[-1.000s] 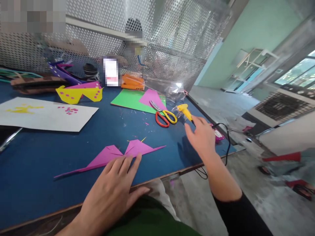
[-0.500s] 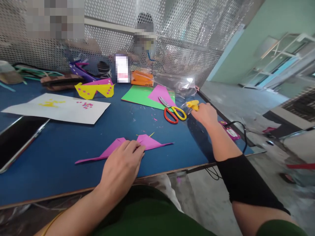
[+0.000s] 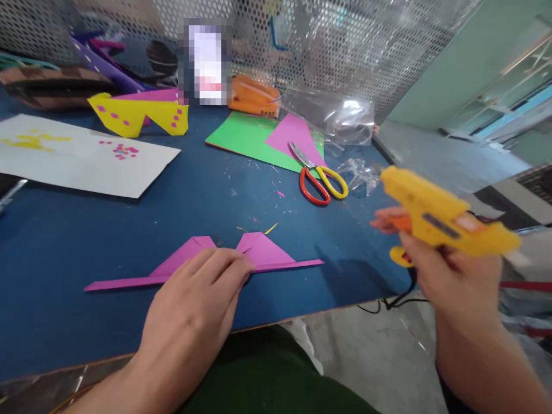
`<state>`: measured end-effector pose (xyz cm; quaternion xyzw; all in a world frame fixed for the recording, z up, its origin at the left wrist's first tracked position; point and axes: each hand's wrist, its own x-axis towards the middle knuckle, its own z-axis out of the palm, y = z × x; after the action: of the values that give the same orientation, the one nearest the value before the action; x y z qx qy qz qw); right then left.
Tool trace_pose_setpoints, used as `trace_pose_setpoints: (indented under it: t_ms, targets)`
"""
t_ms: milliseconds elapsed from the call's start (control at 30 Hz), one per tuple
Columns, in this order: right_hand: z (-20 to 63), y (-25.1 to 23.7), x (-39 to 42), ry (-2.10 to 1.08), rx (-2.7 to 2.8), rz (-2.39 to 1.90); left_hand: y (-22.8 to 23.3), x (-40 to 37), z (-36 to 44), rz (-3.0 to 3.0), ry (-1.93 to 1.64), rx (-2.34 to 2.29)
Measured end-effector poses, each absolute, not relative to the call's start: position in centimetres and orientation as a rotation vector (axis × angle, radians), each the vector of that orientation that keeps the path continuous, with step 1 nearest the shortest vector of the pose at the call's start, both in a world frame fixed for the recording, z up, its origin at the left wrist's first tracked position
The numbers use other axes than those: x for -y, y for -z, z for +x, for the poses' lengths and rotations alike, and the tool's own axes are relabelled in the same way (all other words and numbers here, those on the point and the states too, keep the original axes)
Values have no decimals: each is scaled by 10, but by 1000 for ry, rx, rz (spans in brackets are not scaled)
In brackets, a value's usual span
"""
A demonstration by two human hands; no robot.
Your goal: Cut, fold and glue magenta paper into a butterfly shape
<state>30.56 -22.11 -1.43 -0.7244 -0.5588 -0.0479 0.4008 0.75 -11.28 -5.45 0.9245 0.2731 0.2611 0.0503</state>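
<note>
My left hand (image 3: 196,305) lies over the middle of a folded pink paper piece (image 3: 269,251), its fingers curled and pressed on it at the table's near side. The paper has two peaks and a long narrow strip along its bottom. My right hand (image 3: 461,287) is closed around the handle of a yellow glue gun (image 3: 435,201) with an orange trigger. It holds the gun raised at the table's right edge, nozzle toward the left. Scissors (image 3: 311,168) with one red and one yellow handle lie left of the gun, beside crumpled clear plastic (image 3: 360,177).
Green sheets (image 3: 239,135) with a pink piece (image 3: 291,138) lie under the scissor blades. A yellow dotted paper shape (image 3: 118,119) stands behind a white sheet (image 3: 90,164). An orange packet (image 3: 254,95) and a lit screen (image 3: 209,60) are at the back. Paper scraps dot the table (image 3: 194,201).
My right hand has lifted the yellow glue gun and brought it nearer, toward the right. My left hand stays on the pink paper. The view has tilted down and moved closer.
</note>
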Motion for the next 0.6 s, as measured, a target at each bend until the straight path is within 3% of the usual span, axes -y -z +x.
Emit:
trace_pose_setpoints:
  t_ms: [167,600]
  targets:
    - [278,8,254,-471,1698,-1809,60,113,1,2885,-748,-785]
    - [262,6,231,-555,1811,-1883,87,126,-20,2772,-665,-898]
